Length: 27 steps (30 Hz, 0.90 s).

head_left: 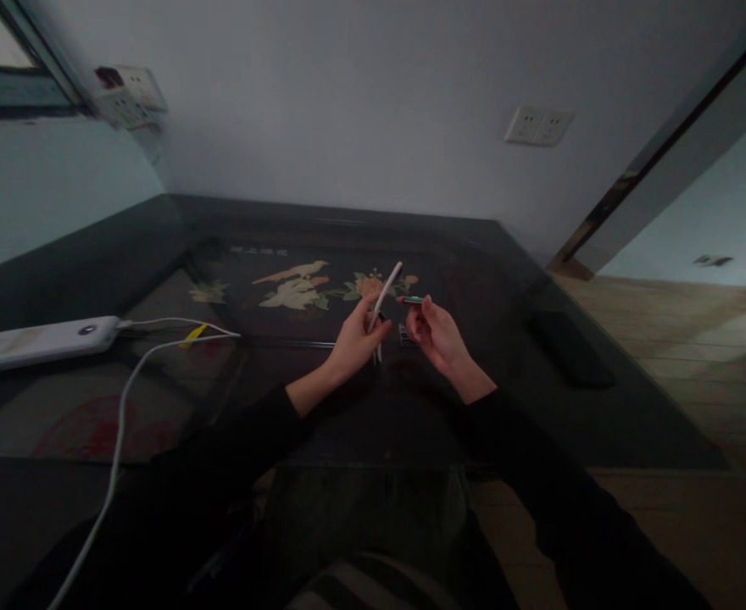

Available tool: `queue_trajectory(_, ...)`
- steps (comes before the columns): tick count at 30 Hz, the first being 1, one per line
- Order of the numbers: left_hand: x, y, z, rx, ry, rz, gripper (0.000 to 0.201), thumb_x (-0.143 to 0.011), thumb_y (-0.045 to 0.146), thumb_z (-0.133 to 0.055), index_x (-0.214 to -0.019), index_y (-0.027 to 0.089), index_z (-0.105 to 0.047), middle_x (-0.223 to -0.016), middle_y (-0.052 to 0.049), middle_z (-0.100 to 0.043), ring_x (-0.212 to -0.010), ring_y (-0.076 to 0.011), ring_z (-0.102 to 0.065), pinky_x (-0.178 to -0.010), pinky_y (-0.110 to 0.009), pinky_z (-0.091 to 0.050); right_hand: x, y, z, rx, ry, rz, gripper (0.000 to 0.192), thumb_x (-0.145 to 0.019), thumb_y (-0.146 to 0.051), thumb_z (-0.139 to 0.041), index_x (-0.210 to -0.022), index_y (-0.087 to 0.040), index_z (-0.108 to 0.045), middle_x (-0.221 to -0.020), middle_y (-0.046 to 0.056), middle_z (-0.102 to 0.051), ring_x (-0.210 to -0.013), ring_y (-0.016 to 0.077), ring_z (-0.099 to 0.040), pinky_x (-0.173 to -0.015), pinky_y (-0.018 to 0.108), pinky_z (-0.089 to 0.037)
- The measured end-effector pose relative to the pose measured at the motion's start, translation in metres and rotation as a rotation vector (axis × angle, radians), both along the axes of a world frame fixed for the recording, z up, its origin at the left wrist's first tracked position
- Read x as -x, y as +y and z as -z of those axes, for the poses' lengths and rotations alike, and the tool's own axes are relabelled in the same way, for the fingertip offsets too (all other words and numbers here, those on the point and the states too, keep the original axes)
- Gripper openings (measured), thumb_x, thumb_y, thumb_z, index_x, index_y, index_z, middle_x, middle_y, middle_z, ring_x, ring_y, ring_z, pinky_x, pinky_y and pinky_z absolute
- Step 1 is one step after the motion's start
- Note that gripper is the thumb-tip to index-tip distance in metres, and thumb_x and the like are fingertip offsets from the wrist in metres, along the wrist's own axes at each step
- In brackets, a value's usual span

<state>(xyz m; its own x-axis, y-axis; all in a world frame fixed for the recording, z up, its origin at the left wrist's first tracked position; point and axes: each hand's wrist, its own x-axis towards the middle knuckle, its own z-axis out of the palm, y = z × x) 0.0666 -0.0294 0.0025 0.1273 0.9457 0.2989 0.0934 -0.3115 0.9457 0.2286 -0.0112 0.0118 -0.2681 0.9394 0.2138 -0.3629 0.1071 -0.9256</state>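
Note:
My left hand (pixel 355 341) is closed around a slim white stick (pixel 386 290) with a dark spot at its upper end. The stick slants up and to the right, and below the hand a pale end shows against the dark table. To its right, my right hand (pixel 437 337) pinches a short thin green stick (pixel 413 300) with a reddish tip, pointing left toward the white stick. The two sticks are apart. Just below the right fingers lies a small dark piece with pale stripes (pixel 405 335); its kind is too small to tell.
The dark glossy table (pixel 411 415) bears a bird and flower picture. A white power bank (pixel 48 343) lies at left, with a white cable (pixel 122 415) running toward me and a yellow tag (pixel 193 335). A dark flat rectangular object (pixel 570 349) lies at right. Wall sockets (pixel 539 126) are behind.

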Motion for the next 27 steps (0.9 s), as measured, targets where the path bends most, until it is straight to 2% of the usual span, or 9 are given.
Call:
queue_trajectory(5,0.004,0.000,-0.006,-0.141,0.110,-0.084,0.033,-0.082,0.013,-0.064,-0.115,0.016,-0.059,-0.059,0.010,-0.035,-0.054,-0.0088,-0.035,-0.055,-0.022,-0.031,0.002,-0.001,0.003,0.084,-0.053,-0.098,0.044,-0.073,-0.061,-0.074,-0.083,-0.018,-0.069,-0.057,-0.004,-0.055,-0.049,0.0076,-0.044,-0.046,0.023,-0.032)
queue_trajectory(11,0.006,-0.001,-0.011,-0.179,0.172,-0.096,0.020,-0.080,0.014,-0.068,-0.099,0.015,-0.067,-0.057,0.010,-0.033,-0.052,-0.0081,-0.033,-0.054,-0.022,-0.030,0.002,-0.003,0.006,0.178,-0.140,-0.159,0.041,-0.072,-0.057,-0.076,-0.080,-0.018,-0.065,-0.060,-0.003,-0.058,-0.050,0.0077,-0.049,-0.045,0.022,-0.036)
queue_trajectory(17,0.008,0.001,-0.009,-0.215,0.261,-0.084,0.017,-0.080,0.017,-0.072,-0.096,0.015,-0.068,-0.056,0.010,-0.036,-0.053,-0.0081,-0.037,-0.053,-0.021,-0.030,0.004,-0.006,0.005,0.222,-0.149,-0.194,0.044,-0.071,-0.057,-0.078,-0.088,-0.018,-0.066,-0.058,-0.004,-0.058,-0.048,0.0075,-0.050,-0.043,0.020,-0.037)
queue_trajectory(22,0.013,0.003,-0.007,-0.261,0.342,-0.102,0.012,-0.081,0.021,-0.072,-0.092,0.015,-0.070,-0.056,0.009,-0.041,-0.052,-0.0080,-0.039,-0.053,-0.021,-0.030,0.005,-0.007,0.004,0.244,-0.170,-0.211,0.042,-0.072,-0.056,-0.078,-0.084,-0.018,-0.062,-0.057,-0.004,-0.058,-0.046,0.0073,-0.050,-0.042,0.020,-0.037)
queue_trajectory(27,0.015,0.004,-0.005,-0.301,0.385,-0.116,0.014,-0.082,0.022,-0.071,-0.095,0.016,-0.071,-0.057,0.008,-0.046,-0.052,-0.0082,-0.040,-0.054,-0.021,-0.032,0.006,-0.008,0.004,0.252,-0.165,-0.220,0.048,-0.070,-0.061,-0.076,-0.086,-0.018,-0.062,-0.056,-0.005,-0.058,-0.045,0.0076,-0.050,-0.041,0.020,-0.036)
